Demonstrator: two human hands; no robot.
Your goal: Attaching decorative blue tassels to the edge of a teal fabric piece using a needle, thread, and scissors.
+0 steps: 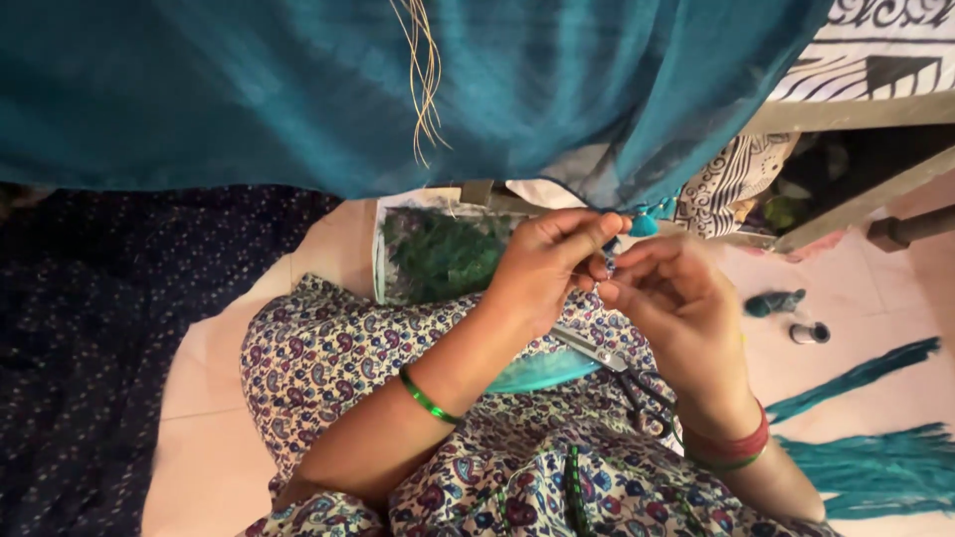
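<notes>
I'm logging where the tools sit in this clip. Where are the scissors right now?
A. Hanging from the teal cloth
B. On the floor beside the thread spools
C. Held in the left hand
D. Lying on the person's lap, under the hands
D: the scissors lie on the patterned lap beneath the left hand and right hand, neither of which has a grip on them.

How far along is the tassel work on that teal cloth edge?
One teal tassel already hangs at the teal cloth edge. The left hand and right hand pinch the hem beside it. Loose teal thread bundles on the floor look unused; scissors wait on the lap.
</notes>
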